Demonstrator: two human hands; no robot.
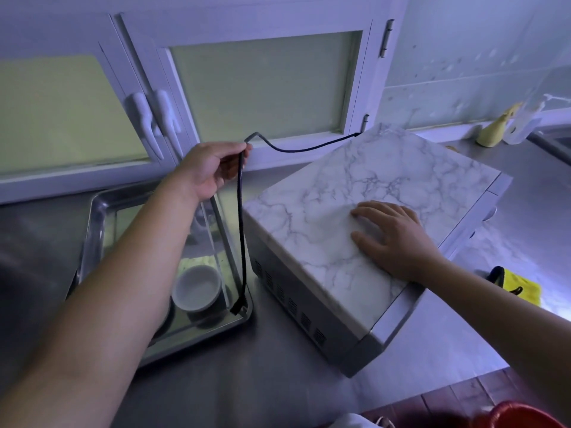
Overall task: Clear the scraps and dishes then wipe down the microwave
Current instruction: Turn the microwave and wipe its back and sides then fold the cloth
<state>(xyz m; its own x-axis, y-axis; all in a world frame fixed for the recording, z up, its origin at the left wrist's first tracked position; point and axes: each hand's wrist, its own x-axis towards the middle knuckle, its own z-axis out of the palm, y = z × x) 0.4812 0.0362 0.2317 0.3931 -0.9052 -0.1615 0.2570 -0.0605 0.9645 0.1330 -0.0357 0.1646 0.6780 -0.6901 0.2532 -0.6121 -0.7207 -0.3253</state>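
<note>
The microwave (pixel 340 186) stands askew on the steel counter, its top covered in a marble pattern. My right hand (pixel 398 239) lies flat on that top with fingers spread. My left hand (pixel 210 171) is raised above the tray and grips the black power cord (pixel 241 227). One end of the cord runs to the microwave's back corner. The other end hangs down, and its plug (pixel 238 305) dangles at the tray's near right corner. A white bowl (pixel 197 287) sits in the metal tray (pixel 92 236) to the left of the microwave.
A yellow cloth (pixel 519 288) lies on the counter right of the microwave. White cabinet doors (pixel 265 84) with frosted panes stand behind. A yellow object (pixel 494 131) and a clear bottle (pixel 525 125) are at the far right. A red container (pixel 522 417) shows at the bottom right.
</note>
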